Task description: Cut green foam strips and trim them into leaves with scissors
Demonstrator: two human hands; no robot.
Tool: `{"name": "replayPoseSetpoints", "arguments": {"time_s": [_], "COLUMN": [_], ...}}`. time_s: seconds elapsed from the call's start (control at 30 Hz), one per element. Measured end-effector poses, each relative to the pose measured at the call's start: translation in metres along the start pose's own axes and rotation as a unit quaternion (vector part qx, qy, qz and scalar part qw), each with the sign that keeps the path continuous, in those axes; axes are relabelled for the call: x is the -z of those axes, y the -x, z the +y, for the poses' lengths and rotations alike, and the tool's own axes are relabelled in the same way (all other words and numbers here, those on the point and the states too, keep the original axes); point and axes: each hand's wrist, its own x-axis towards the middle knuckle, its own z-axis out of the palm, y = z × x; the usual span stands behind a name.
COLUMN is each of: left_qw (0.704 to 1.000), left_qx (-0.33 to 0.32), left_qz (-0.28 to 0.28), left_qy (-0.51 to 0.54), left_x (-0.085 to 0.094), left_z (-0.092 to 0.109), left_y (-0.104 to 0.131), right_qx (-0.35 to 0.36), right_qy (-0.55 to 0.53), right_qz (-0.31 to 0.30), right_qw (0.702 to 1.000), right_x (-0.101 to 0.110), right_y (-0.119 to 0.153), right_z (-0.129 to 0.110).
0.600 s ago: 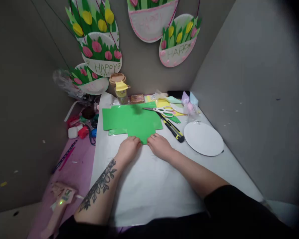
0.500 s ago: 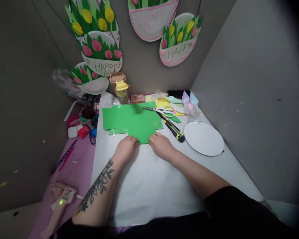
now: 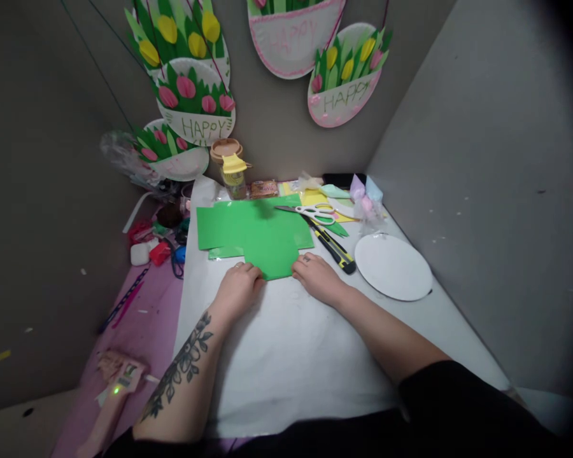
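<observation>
Both hands rest on the white table covering [image 3: 286, 356], at the near edge of a green paper sheet [image 3: 255, 232]. Left hand [image 3: 239, 287] at the sheet's near-left corner, fingers curled and close together, tips touching the paper edge; whether they pinch it cannot be told. Right hand [image 3: 318, 277] at the near-right corner, fingers together and bent down onto the edge, not clearly gripping.

The green sheet lies flat, mid-table, cross-like in outline, a paler green strip showing under its left side. Just right of it: white-handled scissors [image 3: 315, 213] and a yellow-and-black utility knife [image 3: 332, 248], side by side. A white paper plate [image 3: 394, 267] sits further right, apart from the hand. A yellow-capped jar [image 3: 232, 172] stands behind the sheet. Paper-plate tulip decorations [image 3: 198, 105] hang on the wall.
</observation>
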Motion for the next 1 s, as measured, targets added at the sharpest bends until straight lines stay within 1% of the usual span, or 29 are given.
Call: {"name": "replayPoseSetpoints", "arguments": {"time_s": [0.07, 0.17, 0.33, 0.43, 0.67, 0.83, 1.0], "left_qw": [1.000, 1.000, 0.999, 0.997, 0.994, 0.988, 0.977], "left_qx": [-0.017, -0.010, 0.041, 0.071, 0.108, 0.151, 0.199], "left_qz": [0.008, 0.020, 0.008, -0.005, -0.010, -0.031, -0.060], "left_qy": [0.005, 0.002, 0.001, 0.008, -0.003, -0.021, -0.041], "left_x": [-0.004, -0.010, -0.009, -0.006, -0.004, -0.004, 0.001], "left_z": [0.005, 0.009, 0.004, -0.002, -0.008, -0.005, -0.001], "left_y": [0.000, -0.001, -0.002, -0.002, -0.001, -0.001, 0.002], "right_qx": [0.015, 0.010, -0.033, -0.058, -0.100, -0.112, -0.133], "right_qy": [-0.012, -0.020, 0.005, 0.023, 0.046, 0.053, 0.050], "right_qz": [0.015, 0.022, -0.014, -0.024, -0.014, -0.009, 0.004], "right_qw": [1.000, 1.000, 0.999, 0.998, 0.994, 0.992, 0.990], "right_x": [-0.002, -0.001, 0.005, 0.006, 0.003, 0.003, 0.002], "right_y": [0.000, -0.002, -0.005, -0.006, -0.007, -0.009, -0.007], "right_z": [-0.002, -0.006, -0.008, -0.006, 0.000, 0.000, 0.003]}}
